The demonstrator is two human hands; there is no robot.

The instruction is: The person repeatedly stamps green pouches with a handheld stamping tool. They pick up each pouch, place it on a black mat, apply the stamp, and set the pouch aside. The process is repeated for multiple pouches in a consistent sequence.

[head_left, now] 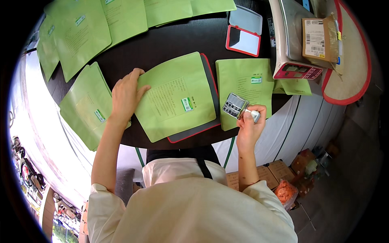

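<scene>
A flat green pouch (174, 97) with printed text and a small label lies before me on a dark mat (209, 79) edged in red. My left hand (127, 88) rests on the pouch's left edge, the thumb on its face and the fingers spread away toward the upper corner. Between the thumb and fingers of my right hand (251, 121) is a small hand stamp (234, 105) with a white handle, tilted so that its block of dark characters shows. It is over a stack of green pouches (237, 70) on the right; whether it touches them is unclear.
A red-edged ink pad (243, 39) lies with its lid raised. Behind the right stack stands a weighing scale (291, 33) bearing a cardboard box (317, 39). More pouches (85, 103) lie at left and along the back (82, 33) of the dark table (170, 39).
</scene>
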